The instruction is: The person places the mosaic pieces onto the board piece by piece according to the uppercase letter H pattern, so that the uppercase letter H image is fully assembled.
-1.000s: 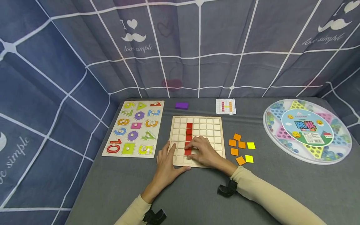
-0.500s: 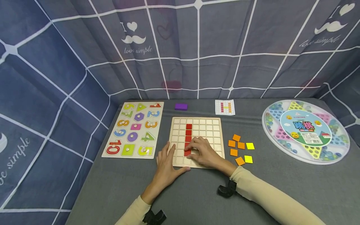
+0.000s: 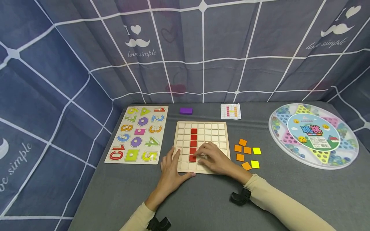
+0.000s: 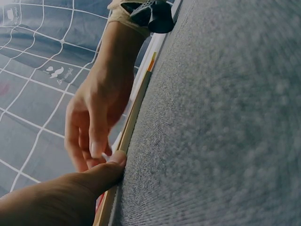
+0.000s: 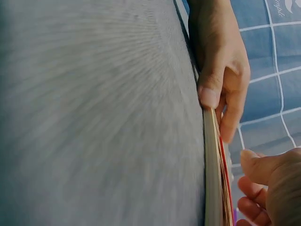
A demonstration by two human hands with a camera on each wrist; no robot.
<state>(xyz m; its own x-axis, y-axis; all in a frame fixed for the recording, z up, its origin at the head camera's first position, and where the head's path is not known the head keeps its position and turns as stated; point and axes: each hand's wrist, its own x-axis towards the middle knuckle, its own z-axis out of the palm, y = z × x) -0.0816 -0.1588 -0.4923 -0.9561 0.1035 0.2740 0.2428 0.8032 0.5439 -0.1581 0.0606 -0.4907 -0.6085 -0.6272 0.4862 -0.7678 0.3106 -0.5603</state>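
Note:
A wooden grid board [image 3: 214, 132] lies in the middle of the table in the head view, with a column of several red square tiles [image 3: 193, 137] set in its cells. At the board's front left corner rests my left hand [image 3: 168, 171]. Its thumb touches the front edge and its fairly straight fingers lie along the left side. My right hand [image 3: 214, 158] hovers just over the board beside the lower red tiles, fingers loosely bent. Nothing shows between its fingertips; the right wrist view has its thumb [image 5: 256, 165] apart from the fingers.
Orange tiles [image 3: 240, 157] and two yellow tiles [image 3: 256, 150] lie right of the board. Behind it are a purple block [image 3: 186, 111] and a pattern card [image 3: 230, 111]. A number puzzle board [image 3: 136, 134] lies left, a round Chinese checkers set [image 3: 313, 136] right.
My right hand has drawn slightly back and to the right, its fingertips coming off the lower red tiles. The left hand keeps its place at the board's corner.

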